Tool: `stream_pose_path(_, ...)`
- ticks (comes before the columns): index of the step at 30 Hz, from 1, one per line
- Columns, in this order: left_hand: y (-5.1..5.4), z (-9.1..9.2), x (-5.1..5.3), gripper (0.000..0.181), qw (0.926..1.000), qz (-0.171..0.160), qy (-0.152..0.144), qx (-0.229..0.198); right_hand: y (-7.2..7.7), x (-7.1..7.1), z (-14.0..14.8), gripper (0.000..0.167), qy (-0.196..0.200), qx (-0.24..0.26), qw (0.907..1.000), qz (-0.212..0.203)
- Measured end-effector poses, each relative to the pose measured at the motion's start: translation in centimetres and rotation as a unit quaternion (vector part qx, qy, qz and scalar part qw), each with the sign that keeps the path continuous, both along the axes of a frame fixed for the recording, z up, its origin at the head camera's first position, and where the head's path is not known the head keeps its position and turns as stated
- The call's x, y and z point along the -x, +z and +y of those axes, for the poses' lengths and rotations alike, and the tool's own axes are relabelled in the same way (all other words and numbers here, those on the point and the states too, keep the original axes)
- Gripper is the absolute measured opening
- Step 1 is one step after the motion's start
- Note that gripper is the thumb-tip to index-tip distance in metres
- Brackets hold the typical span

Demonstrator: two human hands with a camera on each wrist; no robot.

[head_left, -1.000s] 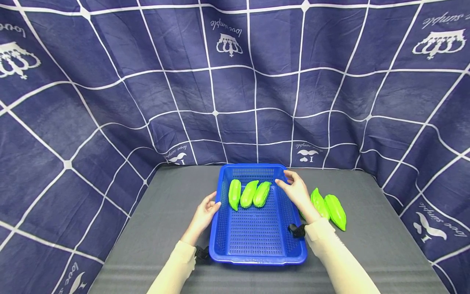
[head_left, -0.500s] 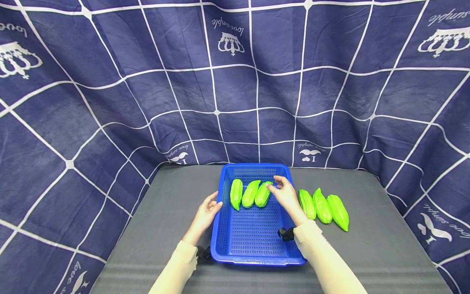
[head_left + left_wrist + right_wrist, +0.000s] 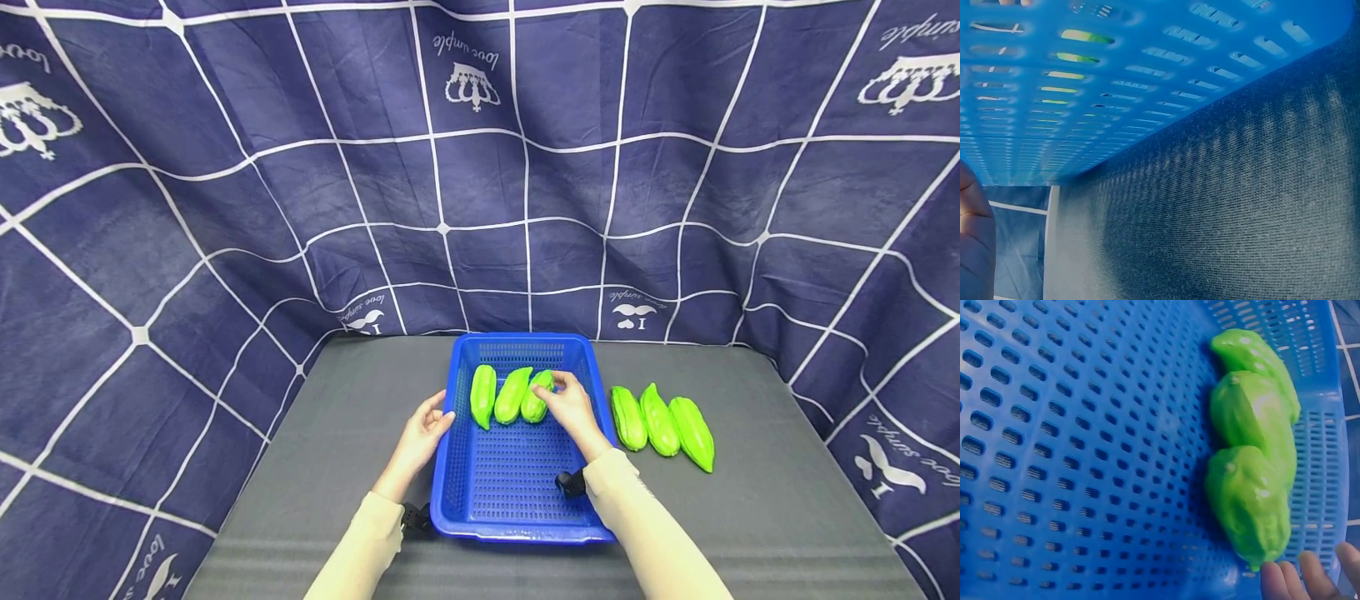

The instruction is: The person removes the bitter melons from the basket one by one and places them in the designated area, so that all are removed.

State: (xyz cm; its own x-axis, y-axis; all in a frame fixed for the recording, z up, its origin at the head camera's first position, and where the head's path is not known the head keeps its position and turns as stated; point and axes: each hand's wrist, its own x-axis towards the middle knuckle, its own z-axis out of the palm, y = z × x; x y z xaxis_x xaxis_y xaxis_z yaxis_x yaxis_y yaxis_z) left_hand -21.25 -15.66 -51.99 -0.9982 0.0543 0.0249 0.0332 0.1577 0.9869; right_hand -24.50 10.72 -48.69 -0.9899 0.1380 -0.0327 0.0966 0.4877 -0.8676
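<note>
A blue perforated basket (image 3: pixel 525 492) stands on the grey table. Inside, near its far end, three glossy green elongated vegetables with ridges and pointed tips lie side by side: a left one (image 3: pixel 483 396), a middle one (image 3: pixel 513 396) and a right one (image 3: pixel 1250 503). My left hand (image 3: pixel 422 433) holds the basket's left rim, thumb over the edge and fingers outside. Reaching into the basket, my right hand (image 3: pixel 567 406) hovers at the right vegetable, thumb and fingers apart. In the right wrist view its fingertips (image 3: pixel 1313 575) are beside that vegetable's tip, not curled round it.
Three similar green vegetables lie on the table right of the basket: a near one (image 3: pixel 629 418), a middle one (image 3: pixel 660 421) and an outer one (image 3: pixel 692 433). A blue cloth (image 3: pixel 570 183) with white lines hangs behind the grey table (image 3: pixel 337 383) and along its sides.
My right hand has moved left and down from the basket's right rim to the right vegetable inside, uncovering the vegetables on the table. My left hand stays at the rim.
</note>
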Motion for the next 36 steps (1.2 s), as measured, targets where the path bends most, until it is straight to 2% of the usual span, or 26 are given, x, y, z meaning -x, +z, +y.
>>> stream_pose_path(7, -0.1, 0.0, 0.0, 0.054, 1.0000, 0.002, 0.003, 0.002, -0.6, 0.2, -0.8, 0.064, -0.025, -0.012, 0.9991, -0.032)
stream_pose_path(14, -0.1, 0.1, 0.0, 0.054, 1.0000, 0.000, 0.003, -0.005, -1.9, 0.5, -1.6, 0.066, -0.043, -0.048, 0.9973, -0.035)
stream_pose_path(22, 0.2, 0.0, 0.2, 0.054, 0.9998, -0.017, 0.001, -0.009, -2.5, 0.1, -1.8, 0.065, -0.057, -0.042, 0.9969, -0.034)
stream_pose_path(30, -0.1, 0.0, 0.1, 0.054, 1.0000, -0.002, 0.004, 0.001, -2.8, 0.2, -2.2, 0.066, -0.069, -0.074, 0.9938, -0.046)
stream_pose_path(36, -0.2, 0.1, 0.0, 0.053, 1.0000, 0.003, 0.003, 0.003, -3.2, 0.3, -2.2, 0.067, -0.074, -0.074, 0.9930, -0.054)
